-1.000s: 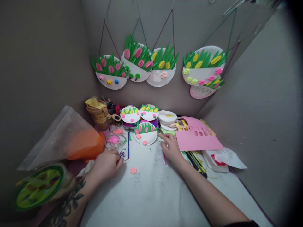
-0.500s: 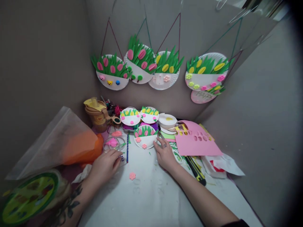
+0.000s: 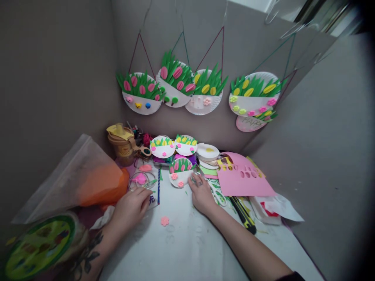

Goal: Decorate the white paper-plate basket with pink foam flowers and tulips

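A small white plate with green grass, pink tulips and pink flowers lies on the white table. My right hand touches its right edge, fingertips bent on the rim. White scissors lie just right of that hand. My left hand rests at the left beside a blue-striped strip, its fingers curled; whether they hold anything is hidden. Near it are metal rings round a bright pink piece. One loose pink flower lies between my arms.
Two decorated plates stand behind, beside stacked white plates. Pink punched paper and a cutter lie right. An orange-filled bag, cup and round tub line the left. Decorated plates hang on the wall.
The plate by my right hand has shifted slightly right and tilted, its right edge higher. The scissors show more beside that hand. The whole view has moved a little.
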`<act>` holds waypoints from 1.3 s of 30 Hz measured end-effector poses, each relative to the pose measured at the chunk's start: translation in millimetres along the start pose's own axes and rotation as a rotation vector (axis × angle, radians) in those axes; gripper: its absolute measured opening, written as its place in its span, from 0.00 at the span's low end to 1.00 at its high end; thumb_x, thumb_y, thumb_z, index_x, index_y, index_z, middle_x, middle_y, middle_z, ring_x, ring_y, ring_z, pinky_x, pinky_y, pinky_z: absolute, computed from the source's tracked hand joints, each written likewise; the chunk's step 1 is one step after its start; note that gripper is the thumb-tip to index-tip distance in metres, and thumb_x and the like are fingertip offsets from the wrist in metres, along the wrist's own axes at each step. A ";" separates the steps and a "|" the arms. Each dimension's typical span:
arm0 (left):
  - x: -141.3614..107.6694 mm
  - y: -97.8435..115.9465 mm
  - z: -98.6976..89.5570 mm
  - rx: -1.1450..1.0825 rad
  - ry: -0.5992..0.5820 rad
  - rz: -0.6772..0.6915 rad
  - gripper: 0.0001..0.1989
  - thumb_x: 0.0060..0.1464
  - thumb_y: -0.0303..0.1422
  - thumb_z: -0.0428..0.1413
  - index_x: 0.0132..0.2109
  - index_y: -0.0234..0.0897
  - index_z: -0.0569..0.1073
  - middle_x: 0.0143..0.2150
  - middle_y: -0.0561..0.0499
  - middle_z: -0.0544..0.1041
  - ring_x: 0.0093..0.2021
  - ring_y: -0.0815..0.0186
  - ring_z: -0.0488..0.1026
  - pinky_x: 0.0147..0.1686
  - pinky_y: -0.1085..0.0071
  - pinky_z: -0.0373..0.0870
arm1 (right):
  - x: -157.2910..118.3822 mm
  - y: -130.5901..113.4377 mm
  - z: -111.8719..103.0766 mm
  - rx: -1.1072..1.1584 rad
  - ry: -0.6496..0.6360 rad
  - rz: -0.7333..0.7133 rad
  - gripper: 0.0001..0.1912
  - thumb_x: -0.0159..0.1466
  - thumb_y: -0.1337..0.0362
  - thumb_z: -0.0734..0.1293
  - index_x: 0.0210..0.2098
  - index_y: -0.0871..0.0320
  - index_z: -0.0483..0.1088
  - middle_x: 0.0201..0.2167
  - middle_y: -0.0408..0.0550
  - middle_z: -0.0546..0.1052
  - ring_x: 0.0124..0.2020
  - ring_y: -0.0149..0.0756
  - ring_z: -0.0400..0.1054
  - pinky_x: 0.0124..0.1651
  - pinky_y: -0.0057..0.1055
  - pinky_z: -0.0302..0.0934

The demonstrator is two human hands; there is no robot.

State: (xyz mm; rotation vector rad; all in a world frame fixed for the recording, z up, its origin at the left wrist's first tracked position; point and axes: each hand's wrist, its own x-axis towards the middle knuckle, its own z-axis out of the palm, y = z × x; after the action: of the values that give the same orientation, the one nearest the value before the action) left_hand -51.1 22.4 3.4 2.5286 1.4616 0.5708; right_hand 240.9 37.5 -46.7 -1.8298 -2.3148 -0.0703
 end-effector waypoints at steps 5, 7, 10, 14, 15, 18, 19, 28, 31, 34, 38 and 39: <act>0.5 1.8 -1.0 -0.038 0.029 -0.013 0.13 0.57 0.29 0.47 0.43 0.37 0.75 0.41 0.45 0.78 0.41 0.59 0.73 0.39 0.65 0.68 | 2.9 -2.7 -1.5 0.015 -0.025 0.009 0.33 0.55 0.75 0.59 0.60 0.59 0.60 0.66 0.56 0.52 0.64 0.58 0.43 0.59 0.56 0.47; -0.2 2.5 0.2 -0.066 0.042 -0.020 0.13 0.58 0.30 0.46 0.43 0.37 0.75 0.41 0.45 0.77 0.41 0.59 0.74 0.40 0.65 0.68 | 2.9 -3.8 -2.2 0.027 -0.019 0.015 0.33 0.54 0.75 0.59 0.60 0.58 0.61 0.66 0.56 0.50 0.64 0.59 0.42 0.59 0.56 0.47; -1.5 4.8 4.5 -0.165 0.077 -0.046 0.13 0.58 0.32 0.46 0.43 0.37 0.74 0.41 0.44 0.77 0.42 0.60 0.73 0.41 0.65 0.68 | 0.6 -4.9 -3.4 0.064 0.034 0.008 0.33 0.55 0.75 0.59 0.60 0.56 0.61 0.67 0.55 0.49 0.64 0.58 0.42 0.59 0.55 0.49; -0.6 13.0 12.3 -0.391 0.093 -0.134 0.13 0.58 0.36 0.47 0.41 0.38 0.75 0.40 0.47 0.78 0.40 0.61 0.74 0.40 0.67 0.68 | -5.8 -5.7 -4.3 0.140 0.148 -0.034 0.32 0.56 0.76 0.58 0.60 0.56 0.60 0.67 0.55 0.48 0.65 0.55 0.41 0.60 0.55 0.49; 0.6 16.4 13.8 -0.448 0.076 -0.158 0.13 0.58 0.36 0.47 0.40 0.38 0.75 0.38 0.47 0.79 0.38 0.61 0.74 0.39 0.68 0.68 | -7.6 -6.1 -4.4 0.166 0.170 -0.048 0.32 0.56 0.77 0.58 0.60 0.56 0.60 0.67 0.55 0.48 0.65 0.54 0.41 0.60 0.55 0.50; 6.7 29.9 16.5 -0.631 0.010 -0.278 0.13 0.54 0.38 0.51 0.34 0.36 0.76 0.32 0.49 0.78 0.34 0.63 0.73 0.34 0.71 0.66 | -11.7 -8.4 -4.5 0.270 0.198 -0.081 0.31 0.58 0.76 0.57 0.60 0.58 0.60 0.66 0.58 0.50 0.65 0.52 0.44 0.60 0.52 0.51; 9.2 35.0 16.9 -0.711 -0.019 -0.341 0.12 0.52 0.38 0.53 0.32 0.35 0.76 0.30 0.49 0.77 0.31 0.64 0.72 0.31 0.72 0.65 | -12.5 -9.5 -4.5 0.313 0.198 -0.085 0.30 0.58 0.76 0.57 0.60 0.59 0.60 0.65 0.59 0.50 0.65 0.51 0.46 0.60 0.51 0.52; 32.5 85.3 33.8 -1.622 -0.274 -0.937 0.13 0.43 0.31 0.63 0.38 0.32 0.72 0.27 0.55 0.71 0.13 0.81 0.48 0.12 0.80 0.43 | -12.3 -14.2 -0.3 0.750 0.255 0.084 0.29 0.60 0.71 0.56 0.61 0.57 0.58 0.63 0.57 0.55 0.64 0.45 0.50 0.61 0.46 0.54; 45.7 104.6 49.5 -1.675 -0.206 -0.930 0.11 0.41 0.25 0.63 0.32 0.31 0.70 0.26 0.55 0.69 0.15 0.82 0.52 0.12 0.82 0.43 | -11.8 -15.3 1.2 0.959 0.264 0.140 0.29 0.59 0.70 0.57 0.61 0.55 0.60 0.61 0.55 0.60 0.61 0.43 0.56 0.58 0.43 0.58; 59.3 118.5 62.7 -1.720 -0.058 -0.906 0.10 0.44 0.26 0.63 0.31 0.32 0.69 0.21 0.59 0.64 0.16 0.80 0.53 0.13 0.82 0.46 | -13.8 -20.5 1.0 1.133 0.243 0.184 0.30 0.58 0.70 0.57 0.60 0.54 0.61 0.60 0.52 0.62 0.58 0.40 0.61 0.59 0.42 0.57; 67.9 124.6 71.8 -1.728 0.141 -0.880 0.10 0.45 0.30 0.63 0.32 0.32 0.69 0.19 0.60 0.61 0.16 0.79 0.52 0.14 0.81 0.47 | -20.2 -31.8 -3.2 1.246 0.182 0.216 0.31 0.57 0.69 0.58 0.61 0.54 0.60 0.62 0.50 0.60 0.60 0.40 0.58 0.61 0.43 0.54; 67.5 124.7 72.3 -1.721 0.182 -0.865 0.11 0.44 0.31 0.64 0.33 0.32 0.70 0.19 0.59 0.64 0.16 0.79 0.52 0.14 0.81 0.47 | -22.1 -34.6 -5.0 1.253 0.164 0.203 0.31 0.58 0.69 0.58 0.61 0.54 0.58 0.63 0.49 0.58 0.62 0.40 0.56 0.62 0.43 0.53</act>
State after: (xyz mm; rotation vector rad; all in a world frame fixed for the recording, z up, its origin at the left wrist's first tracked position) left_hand 107.8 20.6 -5.5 0.5012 1.0159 1.1184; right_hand 212.8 7.3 -42.9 -1.2383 -1.3894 0.9655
